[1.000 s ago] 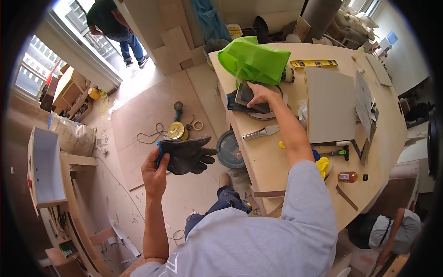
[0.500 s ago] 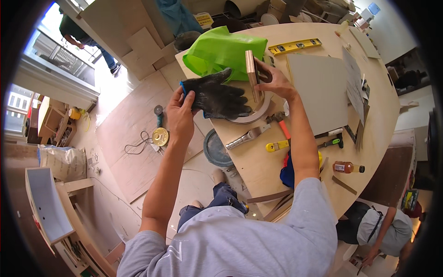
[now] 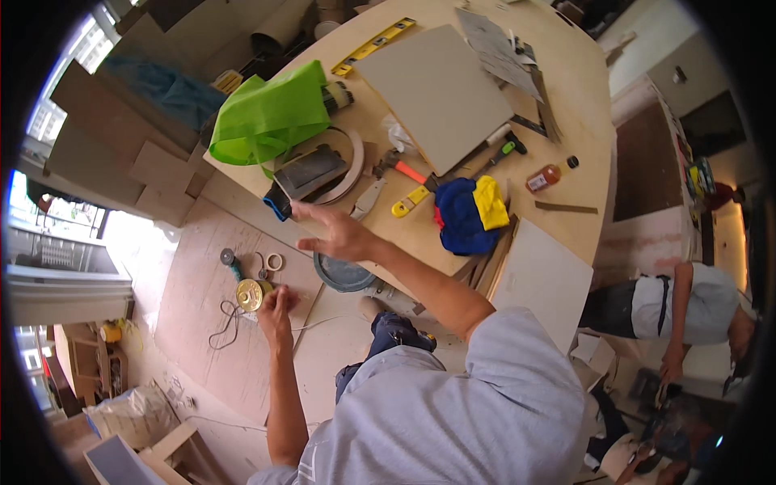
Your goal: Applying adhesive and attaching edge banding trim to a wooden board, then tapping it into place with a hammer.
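Observation:
My right hand point(image 3: 335, 234) hovers palm down over the near edge of the round wooden table point(image 3: 566, 97), fingers spread, holding nothing. Just beyond it a black glove with a blue cuff point(image 3: 309, 172) lies on a white ring-shaped piece point(image 3: 352, 166). My left hand point(image 3: 277, 311) hangs lower, off the table and above the floor, with relaxed fingers and nothing in it. It is nearest a yellow round disc point(image 3: 252, 295) on the floor.
On the table lie a green bag point(image 3: 271, 117), a yellow level point(image 3: 372, 44), a grey tile point(image 3: 436, 93), an orange-handled hammer point(image 3: 404, 171), a blue and yellow cloth point(image 3: 469, 214) and an amber bottle point(image 3: 548, 175). A dark bowl point(image 3: 343, 275) sits below the edge. Another person point(image 3: 679, 307) stands at the right.
The black glove has left my left hand and now lies on the table. My left hand has dropped back toward the floor side. My right hand let go of the block and opened.

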The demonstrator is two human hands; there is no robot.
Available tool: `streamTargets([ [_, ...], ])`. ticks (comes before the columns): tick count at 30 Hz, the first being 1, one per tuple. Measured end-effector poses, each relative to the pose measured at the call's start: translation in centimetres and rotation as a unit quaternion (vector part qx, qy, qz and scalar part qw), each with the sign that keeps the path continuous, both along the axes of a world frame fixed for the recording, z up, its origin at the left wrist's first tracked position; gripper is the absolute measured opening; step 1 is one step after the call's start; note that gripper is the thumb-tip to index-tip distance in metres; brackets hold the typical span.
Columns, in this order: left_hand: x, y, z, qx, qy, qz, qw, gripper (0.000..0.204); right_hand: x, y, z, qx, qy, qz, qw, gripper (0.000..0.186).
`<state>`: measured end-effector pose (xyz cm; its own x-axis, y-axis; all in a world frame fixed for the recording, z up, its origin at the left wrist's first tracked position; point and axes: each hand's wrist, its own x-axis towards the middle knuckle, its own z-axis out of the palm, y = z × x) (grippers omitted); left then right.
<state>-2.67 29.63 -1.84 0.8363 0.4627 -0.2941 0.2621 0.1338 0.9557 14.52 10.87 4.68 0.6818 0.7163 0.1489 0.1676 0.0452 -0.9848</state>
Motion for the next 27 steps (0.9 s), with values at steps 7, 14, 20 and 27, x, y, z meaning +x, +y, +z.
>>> streamTargets([
  [7,-5.6,-14.6,10.8,0.311,-0.365,-0.329,0.814,0.056,-19.9,-7.5,-3.1,0.302,0.566,-0.171,0.748,0.076],
  [14,-8.5,-19.0,4.4,0.373,-0.331,-0.348,0.794,0.048,-31.2,-16.2,1.5,0.196,0.448,-0.170,0.855,0.058],
  [20,-12.4,-14.6,-5.9,0.296,-0.133,-0.316,0.891,0.035,-38.6,-27.9,2.6,0.019,0.240,-0.347,0.907,0.038],
  [27,-20.8,-26.0,-2.6,0.311,-0.138,-0.385,0.858,0.034,-44.1,-44.8,-1.2,0.088,0.219,-0.619,0.749,0.023],
])
